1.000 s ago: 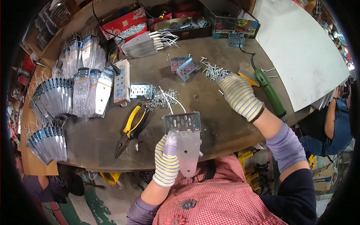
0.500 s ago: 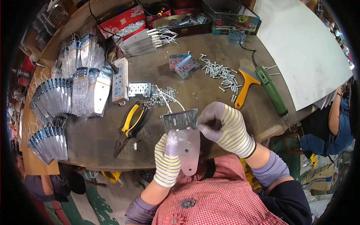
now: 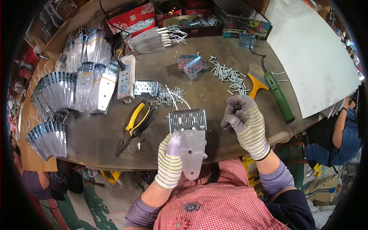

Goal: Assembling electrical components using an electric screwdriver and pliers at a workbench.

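1. While the left hand (image 3: 169,164) is gripping the grey plate (image 3: 193,161) over the table's (image 3: 96,151) near edge, a slotted bracket (image 3: 187,120) is crossing its top.
2. Right hand (image 3: 247,125), fingers bent, is hovering apart; cannot tell whether it's holding anything.
3. Screws (image 3: 229,76) are lying beyond it.

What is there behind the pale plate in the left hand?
Fingertips of the left hand show past the right edge of the pale plate; whatever else lies directly behind is covered.
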The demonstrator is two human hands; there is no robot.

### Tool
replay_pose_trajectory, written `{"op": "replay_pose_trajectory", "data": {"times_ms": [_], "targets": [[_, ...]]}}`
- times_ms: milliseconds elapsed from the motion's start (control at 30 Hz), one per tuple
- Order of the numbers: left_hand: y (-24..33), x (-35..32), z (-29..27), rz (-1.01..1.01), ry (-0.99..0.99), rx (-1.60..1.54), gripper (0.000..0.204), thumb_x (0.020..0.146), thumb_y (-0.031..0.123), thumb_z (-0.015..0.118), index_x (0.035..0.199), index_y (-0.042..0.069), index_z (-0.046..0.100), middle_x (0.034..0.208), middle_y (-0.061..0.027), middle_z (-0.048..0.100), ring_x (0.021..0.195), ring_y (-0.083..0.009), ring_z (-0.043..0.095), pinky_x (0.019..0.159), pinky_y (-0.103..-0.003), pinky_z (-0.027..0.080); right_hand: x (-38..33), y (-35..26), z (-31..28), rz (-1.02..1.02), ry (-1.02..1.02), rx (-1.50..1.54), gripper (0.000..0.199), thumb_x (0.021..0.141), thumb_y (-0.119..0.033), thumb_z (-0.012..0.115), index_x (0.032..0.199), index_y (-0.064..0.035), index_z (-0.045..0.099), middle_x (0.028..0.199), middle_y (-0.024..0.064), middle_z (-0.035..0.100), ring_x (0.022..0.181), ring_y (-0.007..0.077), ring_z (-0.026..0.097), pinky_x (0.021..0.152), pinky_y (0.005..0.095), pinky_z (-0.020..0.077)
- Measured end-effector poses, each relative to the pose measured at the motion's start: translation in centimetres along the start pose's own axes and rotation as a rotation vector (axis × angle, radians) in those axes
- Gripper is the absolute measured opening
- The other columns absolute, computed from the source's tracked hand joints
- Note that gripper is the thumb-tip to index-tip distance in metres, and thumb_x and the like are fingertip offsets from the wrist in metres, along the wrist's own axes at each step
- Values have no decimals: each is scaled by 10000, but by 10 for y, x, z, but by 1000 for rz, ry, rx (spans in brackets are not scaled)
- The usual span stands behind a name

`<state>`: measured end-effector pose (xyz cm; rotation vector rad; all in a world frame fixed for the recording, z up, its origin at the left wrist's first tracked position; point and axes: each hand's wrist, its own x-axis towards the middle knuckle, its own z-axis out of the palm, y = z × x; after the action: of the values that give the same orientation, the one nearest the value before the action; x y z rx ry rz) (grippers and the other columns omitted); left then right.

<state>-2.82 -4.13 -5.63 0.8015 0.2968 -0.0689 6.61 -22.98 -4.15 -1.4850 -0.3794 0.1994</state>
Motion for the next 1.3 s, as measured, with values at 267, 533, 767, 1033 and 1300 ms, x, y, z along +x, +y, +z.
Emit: {"op": "replay_pose_trajectory", "data": {"times_ms": [267,533,767,1033,1300], "targets": [[-8,-2,2,256,77,469,342,1016,272,467,1082,-26,620,920,-45,667,849,-81,574,762,-228,468,15,-33,44,-486,-223,-485,273,803,-37,652,1074,-69,645,879,119,631,788,319,620,708,378,509],[-20,-2,-4,337,23,546,295,999,256,515,1047,-22,602,866,-41,652,798,-71,540,712,-238,458,19,-21,55,-697,-346,-799,320,730,-98,677,1045,-47,651,819,82,643,743,296,643,652,373,524],[-33,7,-24,638,-111,946,325,990,278,541,1066,-34,591,877,-94,671,780,-175,631,710,-285,496,14,-37,64,-841,-455,-848,309,714,-145,669,1013,-72,653,798,92,636,753,299,647,643,379,533],[-26,3,-16,364,-73,747,256,981,191,493,963,-42,598,747,-155,624,662,-236,593,628,-315,467,19,-26,55,-797,-457,-802,220,731,-142,687,940,-74,696,803,104,630,727,316,618,654,381,514],[-24,5,-4,376,44,697,231,993,169,479,969,-30,595,787,-108,644,716,-149,586,668,-290,465,22,-15,46,-782,-369,-742,207,748,-108,629,950,-67,636,769,104,605,743,312,616,660,403,513]]}}
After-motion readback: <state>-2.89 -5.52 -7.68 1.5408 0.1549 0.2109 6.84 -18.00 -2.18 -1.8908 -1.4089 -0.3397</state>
